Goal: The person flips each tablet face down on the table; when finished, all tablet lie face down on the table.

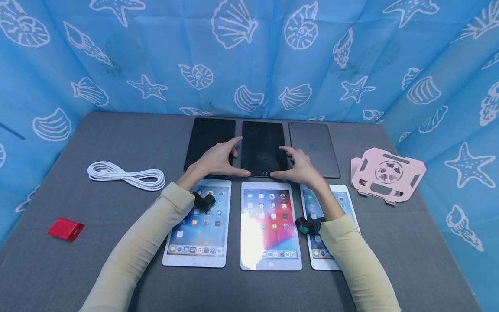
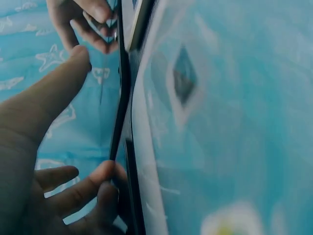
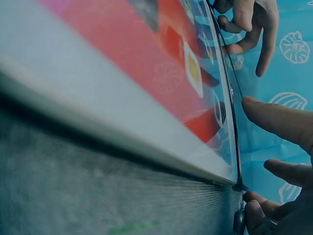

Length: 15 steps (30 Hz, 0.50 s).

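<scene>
A black-screened tablet (image 1: 262, 145) lies face up in the middle of the back row, framed by both hands. My left hand (image 1: 222, 160) spreads at its left side, index fingertip by the left edge and thumb at the lower left corner. Opposite it, my right hand (image 1: 299, 168) has its index fingertip at the right edge and its thumb along the bottom edge. In the left wrist view, fingertips (image 2: 105, 169) meet the thin dark edge of a tablet (image 2: 122, 98). The right wrist view shows the right fingers (image 3: 274, 120) spread beside the tablet edge.
Another black tablet (image 1: 210, 136) and a grey-backed tablet (image 1: 313, 149) flank the middle one. White tablets with lit screens (image 1: 199, 234) (image 1: 270, 225) (image 1: 323, 255) form the front row. Around them lie a white cable (image 1: 126, 175), a red charger (image 1: 65, 229) and a pink stand (image 1: 387, 175).
</scene>
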Motion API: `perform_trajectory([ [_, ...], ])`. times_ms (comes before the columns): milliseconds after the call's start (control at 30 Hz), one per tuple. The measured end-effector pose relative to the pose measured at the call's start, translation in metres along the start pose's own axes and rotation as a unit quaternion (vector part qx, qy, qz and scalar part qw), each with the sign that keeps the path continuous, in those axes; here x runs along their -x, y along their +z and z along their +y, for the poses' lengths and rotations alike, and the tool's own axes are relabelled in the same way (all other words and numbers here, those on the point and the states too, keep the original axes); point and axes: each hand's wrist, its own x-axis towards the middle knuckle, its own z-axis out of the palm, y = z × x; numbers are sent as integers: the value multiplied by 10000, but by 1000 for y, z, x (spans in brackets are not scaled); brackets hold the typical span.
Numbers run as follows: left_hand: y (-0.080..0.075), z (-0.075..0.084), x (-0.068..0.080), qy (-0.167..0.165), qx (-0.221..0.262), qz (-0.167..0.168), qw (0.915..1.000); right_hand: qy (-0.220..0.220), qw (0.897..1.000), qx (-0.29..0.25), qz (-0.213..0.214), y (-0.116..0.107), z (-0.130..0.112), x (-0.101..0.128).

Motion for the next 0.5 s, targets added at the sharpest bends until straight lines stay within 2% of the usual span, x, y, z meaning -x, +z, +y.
perform_trajectory([
  [200, 6, 4, -3, 118, -311, -83, 9994, -1, 9997, 103, -239, 0, -2, -1],
  [500, 12, 9, -7, -3, -647, -109, 9978, 135, 9993, 244, -234, 1, -2, -1],
])
